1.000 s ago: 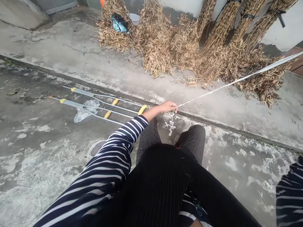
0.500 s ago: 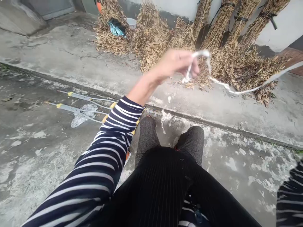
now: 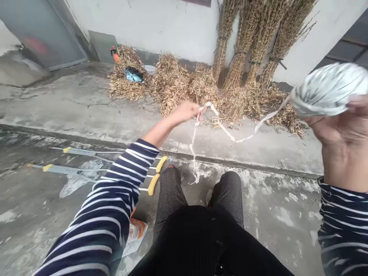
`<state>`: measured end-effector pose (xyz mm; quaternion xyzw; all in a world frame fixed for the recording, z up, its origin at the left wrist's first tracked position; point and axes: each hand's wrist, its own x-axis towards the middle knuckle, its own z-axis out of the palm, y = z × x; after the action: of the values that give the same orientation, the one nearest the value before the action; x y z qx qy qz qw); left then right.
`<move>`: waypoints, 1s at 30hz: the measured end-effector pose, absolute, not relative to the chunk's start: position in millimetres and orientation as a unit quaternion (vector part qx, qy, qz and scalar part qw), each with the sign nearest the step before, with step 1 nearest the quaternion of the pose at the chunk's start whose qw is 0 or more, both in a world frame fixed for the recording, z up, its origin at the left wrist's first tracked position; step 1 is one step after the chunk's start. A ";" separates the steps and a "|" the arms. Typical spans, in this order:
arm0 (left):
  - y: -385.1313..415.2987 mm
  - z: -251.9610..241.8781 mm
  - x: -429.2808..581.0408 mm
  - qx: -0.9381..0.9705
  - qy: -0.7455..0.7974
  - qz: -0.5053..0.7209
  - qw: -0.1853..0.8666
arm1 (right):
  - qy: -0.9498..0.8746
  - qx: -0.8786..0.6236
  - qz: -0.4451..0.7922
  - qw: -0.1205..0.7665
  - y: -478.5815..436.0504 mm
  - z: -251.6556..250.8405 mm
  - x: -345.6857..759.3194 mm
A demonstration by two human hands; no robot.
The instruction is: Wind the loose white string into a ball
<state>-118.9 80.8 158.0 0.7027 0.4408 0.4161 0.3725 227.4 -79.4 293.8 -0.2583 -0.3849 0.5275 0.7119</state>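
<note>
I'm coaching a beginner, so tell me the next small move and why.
Probably ease the left hand away from the twine ball in the right hand to take up slack: the white twine sags loosely between them.

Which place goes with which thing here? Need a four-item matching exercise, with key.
Things
1. crutches
2. ball of white cord
3. tied stalk bundles
4. dangling strand

Places
A. hanging from the left hand
B. standing by the white wall
C. lying on the concrete
D. held in the right hand

Pairs: 1-C, 2-D, 3-B, 4-A
</note>
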 end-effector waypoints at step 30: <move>-33.8 47.7 -52.7 0.613 0.202 0.292 0.705 | -0.533 -0.466 0.451 0.543 -46.0 164.0 186.0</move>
<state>-52.7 -33.8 47.7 0.6135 0.2021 0.2918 0.7055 186.0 -46.0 164.0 -0.4655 -0.5331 0.4514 0.5435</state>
